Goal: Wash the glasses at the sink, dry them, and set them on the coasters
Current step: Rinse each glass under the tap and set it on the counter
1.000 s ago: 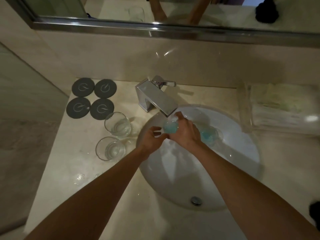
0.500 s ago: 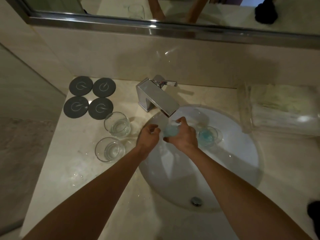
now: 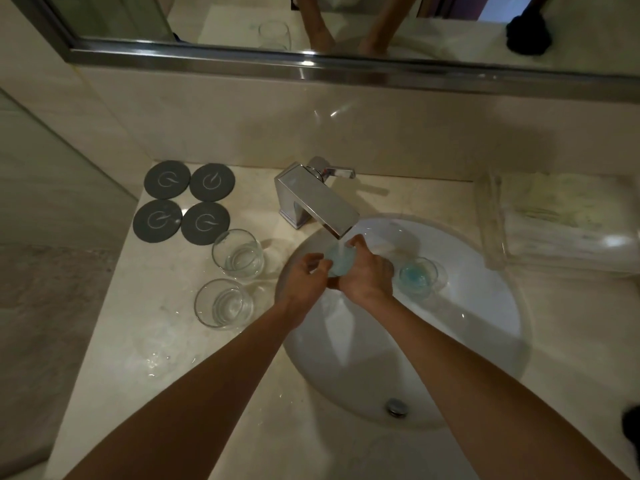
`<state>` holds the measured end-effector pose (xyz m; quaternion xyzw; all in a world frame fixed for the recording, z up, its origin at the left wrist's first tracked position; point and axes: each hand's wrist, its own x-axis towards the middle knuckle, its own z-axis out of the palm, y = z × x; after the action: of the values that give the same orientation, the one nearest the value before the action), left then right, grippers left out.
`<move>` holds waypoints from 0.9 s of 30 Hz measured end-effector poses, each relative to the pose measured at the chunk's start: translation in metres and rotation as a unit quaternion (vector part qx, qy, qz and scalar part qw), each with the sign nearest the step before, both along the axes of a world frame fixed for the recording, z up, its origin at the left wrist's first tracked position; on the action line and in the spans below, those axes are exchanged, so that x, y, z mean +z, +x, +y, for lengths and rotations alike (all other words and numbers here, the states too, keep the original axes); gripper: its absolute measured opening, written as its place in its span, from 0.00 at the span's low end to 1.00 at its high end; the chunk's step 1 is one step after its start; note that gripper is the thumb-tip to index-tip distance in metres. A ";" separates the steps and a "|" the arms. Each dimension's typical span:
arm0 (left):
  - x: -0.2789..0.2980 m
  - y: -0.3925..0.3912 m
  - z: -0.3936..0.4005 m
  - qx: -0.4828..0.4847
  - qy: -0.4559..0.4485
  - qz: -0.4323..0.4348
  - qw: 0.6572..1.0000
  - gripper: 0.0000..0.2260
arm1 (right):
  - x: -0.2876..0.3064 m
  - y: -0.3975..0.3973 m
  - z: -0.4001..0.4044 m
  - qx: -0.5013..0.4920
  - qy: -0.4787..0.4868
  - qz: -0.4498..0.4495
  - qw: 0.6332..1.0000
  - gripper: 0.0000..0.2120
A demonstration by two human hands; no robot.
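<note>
Under the chrome faucet (image 3: pixel 317 199), my right hand (image 3: pixel 365 275) grips a glass with a bluish tint (image 3: pixel 340 259) over the white sink (image 3: pixel 485 327). Water runs from the spout into it. My left hand (image 3: pixel 304 280) touches the glass's left side with curled fingers. A second glass with blue liquid (image 3: pixel 417 275) stands in the basin to the right of my hands. Two clear glasses stand on the counter left of the sink, one further back (image 3: pixel 238 255) and one nearer (image 3: pixel 223 303). Several dark round coasters (image 3: pixel 183 200) lie at the back left.
A folded towel in a clear tray (image 3: pixel 561 220) sits right of the sink. The drain (image 3: pixel 396 407) is at the basin's near side. Water drops (image 3: pixel 156 358) wet the counter at the front left. A mirror (image 3: pixel 346 26) runs along the back wall.
My hands stay at the glass under the spout; the left hand has shifted slightly against the glass. The view has tilted a little.
</note>
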<state>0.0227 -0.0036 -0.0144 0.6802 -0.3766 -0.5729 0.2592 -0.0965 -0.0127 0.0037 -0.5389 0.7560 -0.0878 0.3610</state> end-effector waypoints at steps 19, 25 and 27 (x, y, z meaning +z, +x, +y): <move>0.010 -0.019 -0.046 -0.108 0.049 -0.219 0.968 0.13 | -0.008 0.007 0.024 -0.017 -0.103 -0.007 0.995 0.35; 0.008 -0.021 -0.055 -0.125 0.075 -0.166 0.975 0.11 | -0.012 0.002 0.028 -0.080 -0.132 -0.092 0.984 0.40; 0.007 -0.021 -0.053 -0.098 0.108 -0.090 0.985 0.09 | -0.014 0.002 0.027 -0.086 -0.144 -0.106 0.980 0.41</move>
<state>0.0016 -0.0565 -0.0077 0.7129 -0.3996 -0.5690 0.0916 -0.0946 0.0140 -0.0100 -0.5062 0.7360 -0.2833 0.3490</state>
